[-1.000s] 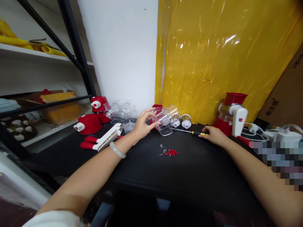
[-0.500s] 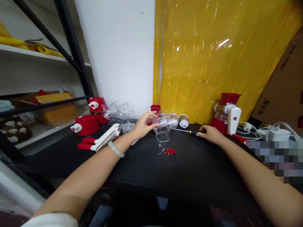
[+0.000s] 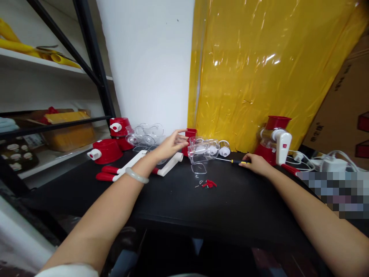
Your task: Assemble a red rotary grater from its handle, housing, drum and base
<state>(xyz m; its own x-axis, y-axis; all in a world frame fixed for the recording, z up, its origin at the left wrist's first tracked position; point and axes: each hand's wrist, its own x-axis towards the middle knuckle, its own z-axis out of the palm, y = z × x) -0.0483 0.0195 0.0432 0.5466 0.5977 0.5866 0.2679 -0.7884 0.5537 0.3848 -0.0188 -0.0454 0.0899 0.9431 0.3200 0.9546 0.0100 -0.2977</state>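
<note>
My left hand (image 3: pixel 172 146) is open in the air, its fingers stretched toward a clear plastic grater housing (image 3: pixel 198 166), just left of it and apart from it. A white crank handle (image 3: pixel 170 165) lies below that hand. My right hand (image 3: pixel 256 164) is closed on the black-and-yellow handle of a screwdriver (image 3: pixel 236 161), whose shaft points left toward the housing. Metal drum graters with white ends (image 3: pixel 224 148) lie behind the screwdriver tip. On the table in front of the housing are small red pieces (image 3: pixel 209 184) and several tiny screws (image 3: pixel 201 182).
An assembled red and white rotary grater (image 3: pixel 278 134) stands at right, near white cables and a power strip (image 3: pixel 334 164). Red bases (image 3: pixel 106 151), clear housings (image 3: pixel 148 133) and red-gripped crank handles (image 3: pixel 108 174) are at left. A black-framed shelf (image 3: pixel 98 77) borders the black table (image 3: pixel 225 207).
My left hand has come away from the clear housing, moving left and slightly up, and the white crank handle below it shows more. My right hand stays on the screwdriver.
</note>
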